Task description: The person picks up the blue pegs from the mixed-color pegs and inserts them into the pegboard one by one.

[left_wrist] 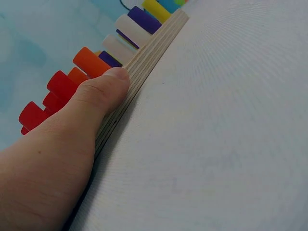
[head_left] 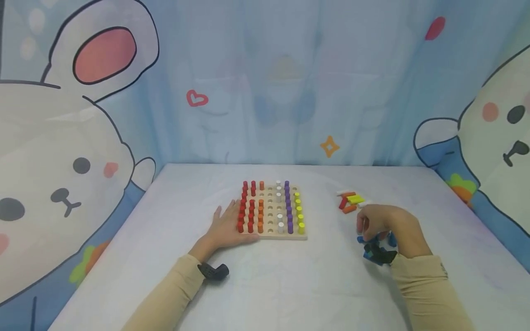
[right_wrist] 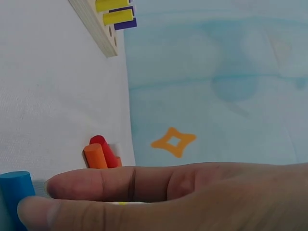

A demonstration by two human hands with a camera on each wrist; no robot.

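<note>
A wooden pegboard (head_left: 285, 237) stands on the table with upright red, orange, white, purple and yellow pegs; one column of holes is bare. My left hand (head_left: 225, 228) rests against its left side, fingers spread. In the left wrist view, the thumb (left_wrist: 103, 91) lies straight along the board's front edge. At the right, my right hand (head_left: 378, 220) reaches down over loose blue pegs (head_left: 392, 239). The right wrist view has its thumb overlapping an upright blue peg (right_wrist: 16, 185), while a gap shows between that peg and the index fingertip.
Beyond my right hand lies a small heap of loose red, orange, yellow (head_left: 355, 199) and white pegs. A white cloth covers the table (head_left: 298, 285). Behind it hangs a light blue curtain (head_left: 265, 92) printed with cartoon animals.
</note>
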